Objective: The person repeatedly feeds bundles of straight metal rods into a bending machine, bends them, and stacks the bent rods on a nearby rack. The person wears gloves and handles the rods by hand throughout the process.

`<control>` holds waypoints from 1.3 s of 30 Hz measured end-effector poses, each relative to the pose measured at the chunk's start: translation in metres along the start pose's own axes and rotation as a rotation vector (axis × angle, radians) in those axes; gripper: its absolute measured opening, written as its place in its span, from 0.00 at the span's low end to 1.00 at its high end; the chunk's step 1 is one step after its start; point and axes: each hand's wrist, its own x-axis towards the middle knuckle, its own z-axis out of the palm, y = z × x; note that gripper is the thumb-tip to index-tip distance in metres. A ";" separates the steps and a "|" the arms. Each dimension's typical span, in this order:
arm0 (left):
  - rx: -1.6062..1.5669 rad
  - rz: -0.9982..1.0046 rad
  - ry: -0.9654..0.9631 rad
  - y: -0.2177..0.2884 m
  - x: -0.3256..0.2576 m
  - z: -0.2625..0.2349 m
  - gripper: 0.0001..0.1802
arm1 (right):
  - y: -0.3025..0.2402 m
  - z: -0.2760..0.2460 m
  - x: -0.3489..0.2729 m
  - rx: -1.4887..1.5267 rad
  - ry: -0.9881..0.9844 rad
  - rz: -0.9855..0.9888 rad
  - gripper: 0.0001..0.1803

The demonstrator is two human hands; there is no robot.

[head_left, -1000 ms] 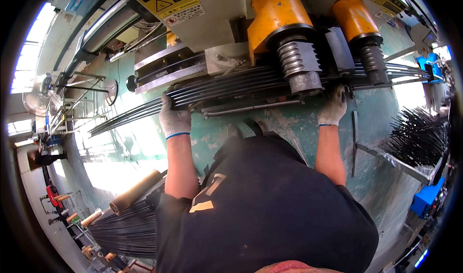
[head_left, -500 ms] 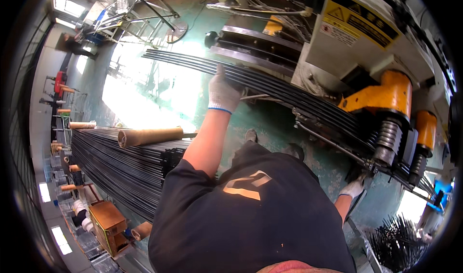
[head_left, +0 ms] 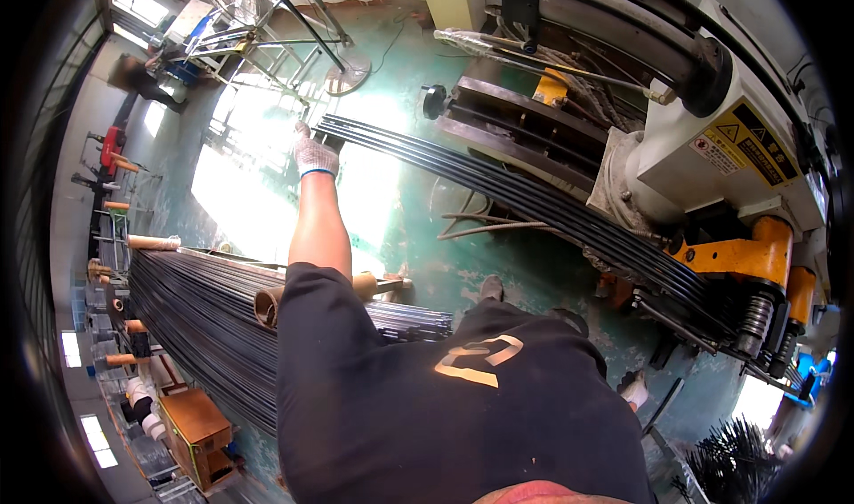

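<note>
A bundle of several long black rods point(head_left: 498, 188) slants from the upper middle down to the right, into the machine. At its far left ends is my left hand point(head_left: 317, 155), in a whitish knit glove with a blue cuff edge. The thumb points up, apart from the other fingers, which are partly hidden at the rod ends; whether the palm presses on them I cannot tell. Low at my right side, my gloved right hand point(head_left: 633, 388) shows only in part beside my shirt, its fingers not readable. Orange clamp arms point(head_left: 734, 259) with a coiled spring stand over the rods' right end.
A large stack of dark rods point(head_left: 209, 326) lies at my left, with a brown cardboard tube point(head_left: 267, 306) across it. The machine's light housing point(head_left: 712, 148) and steel rails point(head_left: 516, 135) stand at upper right. A bunch of black rods point(head_left: 734, 464) is at lower right.
My left hand has slid left along the rods to their ends, and the arm is stretched further out. My right hand has drawn back from the machine's lower edge toward my side.
</note>
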 end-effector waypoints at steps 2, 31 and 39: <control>0.174 0.091 -0.022 0.005 0.008 0.002 0.32 | 0.010 -0.005 0.001 0.002 0.010 0.001 0.15; 0.251 -0.301 -0.565 0.014 0.033 -0.033 0.27 | -0.020 0.020 -0.062 -0.169 -0.050 -0.084 0.15; 0.112 -0.236 -0.388 0.012 0.038 -0.043 0.36 | -0.049 0.046 -0.037 -0.287 -0.135 -0.175 0.15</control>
